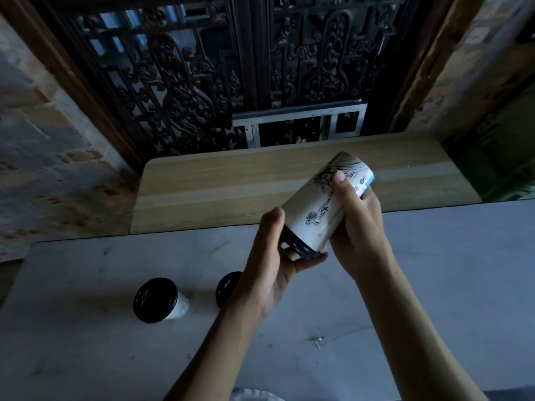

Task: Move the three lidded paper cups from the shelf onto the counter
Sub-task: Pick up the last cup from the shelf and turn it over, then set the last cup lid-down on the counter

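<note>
Far left: rough brick wall [43,157], dim light. Grey counter [434,285] fills the lower half of the view, scuffed, with a small scrap of debris [318,340] near its middle.

Left on the counter: first lidded paper cup [159,301], upright, black lid on, white wall with a blue band low down. Just right of it, a second lidded cup [227,287], also upright; only part of its black lid shows, the rest hidden behind the left wrist.

Centre: left hand [273,273] held above the counter, fingers and thumb curled round the lid end of the third cup [321,206]. This cup is tilted hard, lid end down-left, base up-right, clear of the counter and in front of the shelf edge. White wall with black ink drawing.

Right of it: right hand [357,227] grips the cup's upper wall, thumb pressed across the drawing, fingers wrapped behind.

Behind: pale wooden shelf [231,183], then a dark carved lattice screen [202,82] and a small metal frame [301,123].
</note>
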Demonstrator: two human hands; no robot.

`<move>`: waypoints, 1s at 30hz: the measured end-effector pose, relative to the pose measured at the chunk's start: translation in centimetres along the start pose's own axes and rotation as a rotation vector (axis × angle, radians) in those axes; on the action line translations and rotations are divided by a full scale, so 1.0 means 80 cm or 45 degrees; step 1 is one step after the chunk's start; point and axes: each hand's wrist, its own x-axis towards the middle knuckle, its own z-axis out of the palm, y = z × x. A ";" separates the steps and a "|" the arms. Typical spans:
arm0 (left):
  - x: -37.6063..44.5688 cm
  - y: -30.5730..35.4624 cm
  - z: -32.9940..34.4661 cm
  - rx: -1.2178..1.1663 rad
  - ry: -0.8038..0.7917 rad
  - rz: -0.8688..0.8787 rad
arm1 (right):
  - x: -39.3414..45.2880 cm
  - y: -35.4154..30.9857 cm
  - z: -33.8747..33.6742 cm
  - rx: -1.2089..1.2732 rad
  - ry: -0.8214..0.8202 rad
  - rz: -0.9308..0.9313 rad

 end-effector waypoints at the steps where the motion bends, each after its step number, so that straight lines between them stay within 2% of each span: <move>1: 0.001 -0.002 0.000 0.033 -0.001 0.059 | 0.000 0.001 -0.001 -0.001 0.013 -0.004; 4: 0.002 -0.003 0.000 0.033 -0.019 0.083 | 0.001 0.002 -0.005 -0.018 0.042 0.000; 10: 0.001 -0.005 0.004 -0.106 0.029 -0.076 | -0.003 0.004 -0.012 -0.068 0.096 -0.001; 13: 0.000 -0.007 0.005 -0.117 0.050 -0.088 | -0.008 0.005 -0.019 -0.153 0.151 0.007; 15: 0.002 -0.009 0.003 -0.105 0.119 -0.052 | -0.017 0.005 -0.026 -0.384 0.178 -0.083; 17: 0.003 -0.010 0.003 -0.061 0.216 -0.014 | -0.024 0.010 -0.039 -0.927 0.172 -0.335; 19: 0.006 -0.013 0.000 0.020 0.288 0.022 | -0.032 0.019 -0.050 -1.346 0.068 -0.534; 23: 0.007 -0.021 0.004 0.271 0.184 0.095 | -0.054 0.040 -0.062 -1.613 -0.237 -0.445; 26: 0.006 -0.030 0.005 0.321 0.181 0.129 | -0.062 0.052 -0.068 -1.543 -0.252 -0.330; 30: 0.014 -0.048 -0.002 0.285 0.174 0.168 | -0.062 0.057 -0.071 -1.118 -0.087 -0.104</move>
